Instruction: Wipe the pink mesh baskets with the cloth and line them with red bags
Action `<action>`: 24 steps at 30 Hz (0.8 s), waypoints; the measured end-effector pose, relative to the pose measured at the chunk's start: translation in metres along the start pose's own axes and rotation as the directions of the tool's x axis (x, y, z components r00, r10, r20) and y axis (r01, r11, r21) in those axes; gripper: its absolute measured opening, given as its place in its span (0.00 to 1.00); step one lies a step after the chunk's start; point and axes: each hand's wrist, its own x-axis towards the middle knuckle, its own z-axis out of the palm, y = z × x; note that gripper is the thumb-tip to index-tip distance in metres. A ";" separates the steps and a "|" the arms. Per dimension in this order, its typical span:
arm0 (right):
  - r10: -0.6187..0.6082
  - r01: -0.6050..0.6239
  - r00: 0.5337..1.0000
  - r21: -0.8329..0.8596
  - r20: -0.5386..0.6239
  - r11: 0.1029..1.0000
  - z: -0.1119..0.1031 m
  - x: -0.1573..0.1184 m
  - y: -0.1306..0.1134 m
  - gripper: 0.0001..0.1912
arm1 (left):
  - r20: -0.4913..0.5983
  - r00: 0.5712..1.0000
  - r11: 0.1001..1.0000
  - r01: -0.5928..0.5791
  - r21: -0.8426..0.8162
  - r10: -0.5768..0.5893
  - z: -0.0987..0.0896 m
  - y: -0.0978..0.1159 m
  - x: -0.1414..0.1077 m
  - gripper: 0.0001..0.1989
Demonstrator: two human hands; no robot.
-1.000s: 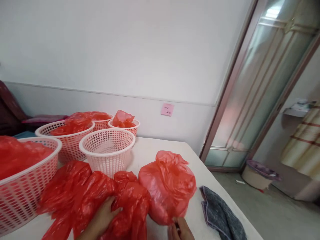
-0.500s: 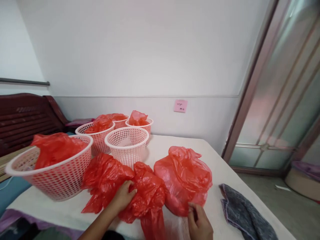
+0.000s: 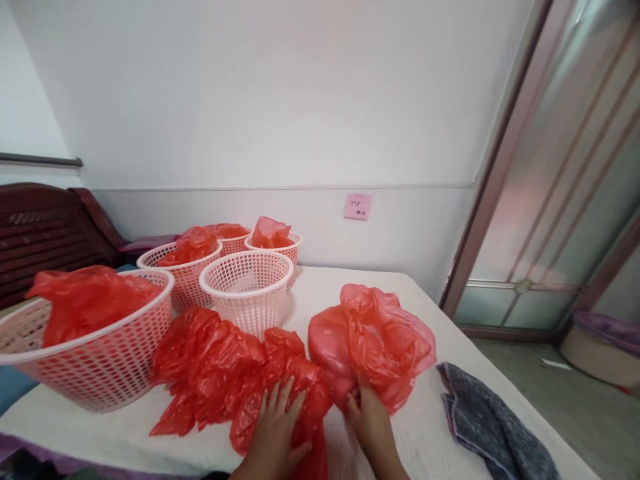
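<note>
Two bare hands work at the near side of a white-covered table (image 3: 400, 283), among red plastic bags. The left hand (image 3: 275, 430) has moved off the middle of a darker red heap of bags (image 3: 215, 367) and now lies on the heap's right end, palm down, fingers spread wide, gripping nothing that shows. The right hand (image 3: 373, 427) has moved in from the front edge of a lighter red bag (image 3: 370, 327), and its fingers are now bent against the plastic near the bottom of that bag. The fingertips are partly lost in the folds, so I cannot tell whether they pinch the film or only press it. The lighter bag sits on the table just right of the heap, and its top spreads a little wider to the right than a moment ago. Both hands are thus on plastic, one on each side of the narrow gap between heap and bag, and the handling seems to centre there. Behind the heap stands a pink mesh basket (image 3: 250, 313); to its left is a larger basket (image 3: 125, 367) with red plastic bunched above its rim. A dark grey cloth (image 3: 493, 423) lies to the right.
</note>
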 end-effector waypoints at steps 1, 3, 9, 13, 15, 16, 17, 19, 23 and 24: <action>0.020 -0.020 0.999 -0.002 -0.024 1.000 -0.002 0.005 0.007 0.27 | -0.002 1.000 1.000 0.022 0.011 -0.022 0.003 0.000 0.008 0.41; 0.047 -0.047 0.998 -0.001 -0.046 0.999 -0.004 0.012 0.021 0.30 | -0.020 0.998 0.998 0.053 0.034 -0.052 0.006 0.001 0.024 0.39; 0.065 -0.061 0.997 -0.076 0.043 0.995 -0.009 0.011 0.042 0.32 | -0.089 0.991 0.992 0.105 0.069 -0.098 0.004 0.009 0.064 0.34; 0.066 -0.063 0.997 -0.095 0.029 0.994 -0.018 0.007 0.044 0.30 | -0.061 0.993 0.992 0.107 0.069 -0.103 -0.004 0.011 0.070 0.36; 0.073 -0.070 0.997 -0.096 0.026 0.993 -0.022 0.005 0.045 0.29 | -0.040 0.994 0.993 0.103 0.065 -0.100 -0.016 0.012 0.067 0.38; 0.076 -0.073 0.997 -0.095 0.024 0.993 -0.024 0.004 0.045 0.29 | -0.037 0.995 0.993 0.100 0.067 -0.097 -0.023 0.013 0.064 0.40; 0.078 -0.076 0.997 -0.091 0.018 0.993 -0.025 0.004 0.045 0.29 | -0.040 0.995 0.993 0.097 0.072 -0.094 -0.031 0.016 0.061 0.40; 0.079 -0.079 0.997 -0.066 -0.003 0.995 -0.027 0.003 0.043 0.29 | -0.055 0.995 0.992 0.091 0.093 -0.086 -0.048 0.024 0.053 0.40; 0.079 -0.080 0.996 -0.014 -0.044 0.997 -0.030 0.002 0.035 0.26 | -0.061 0.998 0.991 -0.020 0.136 0.029 -0.061 0.049 0.031 0.34; 0.074 -0.075 0.996 -0.013 -0.051 0.997 -0.030 0.001 0.032 0.26 | -0.030 0.995 0.988 -0.091 0.128 0.096 -0.057 0.054 0.026 0.33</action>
